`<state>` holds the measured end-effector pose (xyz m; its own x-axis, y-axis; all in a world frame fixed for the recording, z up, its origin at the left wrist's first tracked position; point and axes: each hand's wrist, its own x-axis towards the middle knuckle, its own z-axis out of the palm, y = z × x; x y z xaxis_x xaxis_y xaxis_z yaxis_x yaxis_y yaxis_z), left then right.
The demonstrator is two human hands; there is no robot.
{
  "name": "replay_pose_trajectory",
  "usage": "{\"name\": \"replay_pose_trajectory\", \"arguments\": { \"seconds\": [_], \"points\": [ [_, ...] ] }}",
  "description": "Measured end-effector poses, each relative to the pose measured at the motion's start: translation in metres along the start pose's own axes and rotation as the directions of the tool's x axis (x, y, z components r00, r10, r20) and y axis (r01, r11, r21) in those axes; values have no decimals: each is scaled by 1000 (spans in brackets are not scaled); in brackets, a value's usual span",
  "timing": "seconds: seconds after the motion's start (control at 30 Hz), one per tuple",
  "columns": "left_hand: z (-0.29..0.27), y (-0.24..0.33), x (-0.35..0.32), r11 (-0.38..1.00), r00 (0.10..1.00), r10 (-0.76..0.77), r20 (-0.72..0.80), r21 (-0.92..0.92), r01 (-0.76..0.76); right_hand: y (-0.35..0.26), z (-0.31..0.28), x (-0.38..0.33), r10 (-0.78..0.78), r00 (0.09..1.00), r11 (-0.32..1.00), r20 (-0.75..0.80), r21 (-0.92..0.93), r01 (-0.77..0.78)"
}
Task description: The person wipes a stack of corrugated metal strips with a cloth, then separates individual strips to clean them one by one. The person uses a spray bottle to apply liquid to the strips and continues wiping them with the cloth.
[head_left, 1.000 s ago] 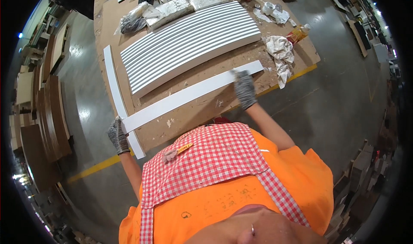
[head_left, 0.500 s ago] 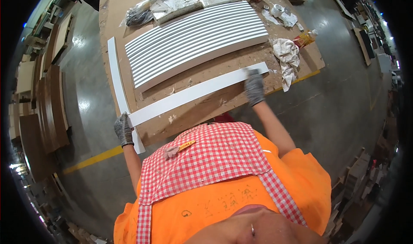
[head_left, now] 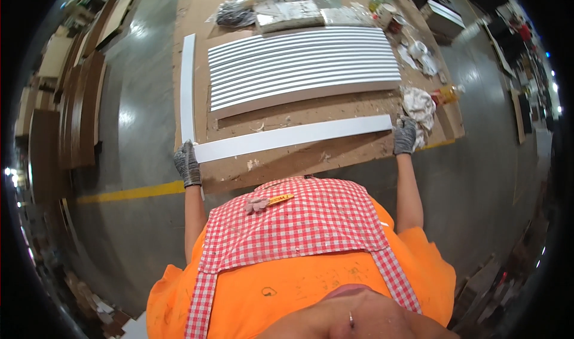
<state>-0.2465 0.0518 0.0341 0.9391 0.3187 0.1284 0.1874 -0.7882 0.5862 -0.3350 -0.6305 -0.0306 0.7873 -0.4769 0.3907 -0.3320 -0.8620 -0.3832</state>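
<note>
A long white strip (head_left: pixel 293 137) lies crosswise over the near part of the table, with a shadow along its lower edge. My gloved left hand (head_left: pixel 188 162) is closed at its left end, where it meets a second white strip (head_left: pixel 188 88) running along the table's left side. At the other end, my gloved right hand (head_left: pixel 405 137) has its fingers curled against the strip's tip, beside a crumpled white cloth (head_left: pixel 419 107); the fingertips are partly hidden. Beyond the crosswise strip lies a row of white-edged strips (head_left: pixel 305 67), packed side by side.
Wrapped white blocks (head_left: pixel 288 16) and a bundle of clear plastic (head_left: pixel 236 13) sit at the back of the brown-topped table (head_left: pixel 287 109). On the right are a tape roll (head_left: pixel 418 49), a can (head_left: pixel 396 23) and a bottle with amber liquid (head_left: pixel 447 94). Boards (head_left: pixel 84 109) stand off to the left.
My right hand, blurred on top of the strip before, has moved right to its end. My left hand stays at the left end. The whole view has shifted, with the table now farther right.
</note>
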Motion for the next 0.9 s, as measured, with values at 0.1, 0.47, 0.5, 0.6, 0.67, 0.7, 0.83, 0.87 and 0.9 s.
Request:
{"name": "replay_pose_trajectory", "arguments": {
  "seconds": [0.1,0.47,0.5,0.6,0.67,0.7,0.83,0.87,0.9],
  "points": [
    [-9,7,-12,976,994,-96,-48,-203,84,-54,-21,29,46,995,981,89,185,-61],
    [-16,31,0,525,761,-364,538,-556,644,-151,54,210,-194,980,869,-45,456,193],
    [-17,32,-3,488,759,-382,528,-582,650,-157,68,226,-172,985,859,-2,490,151],
    [-15,25,-18,413,759,-440,480,-643,645,-206,74,252,-123,984,913,126,403,63],
    [2,0,-26,382,779,-450,437,-694,610,-199,108,285,-263,962,890,74,404,212],
    [4,8,-29,460,789,-434,436,-646,609,-196,126,295,-280,958,886,63,401,233],
    [12,23,-45,682,834,-471,288,-481,551,-175,197,338,-247,959,936,136,289,200],
    [11,35,-44,687,824,-514,237,-462,561,-175,206,339,-225,959,951,172,254,177],
    [18,39,-42,730,878,-463,123,-509,456,-166,219,343,-307,943,920,128,295,260]
  ]
}}
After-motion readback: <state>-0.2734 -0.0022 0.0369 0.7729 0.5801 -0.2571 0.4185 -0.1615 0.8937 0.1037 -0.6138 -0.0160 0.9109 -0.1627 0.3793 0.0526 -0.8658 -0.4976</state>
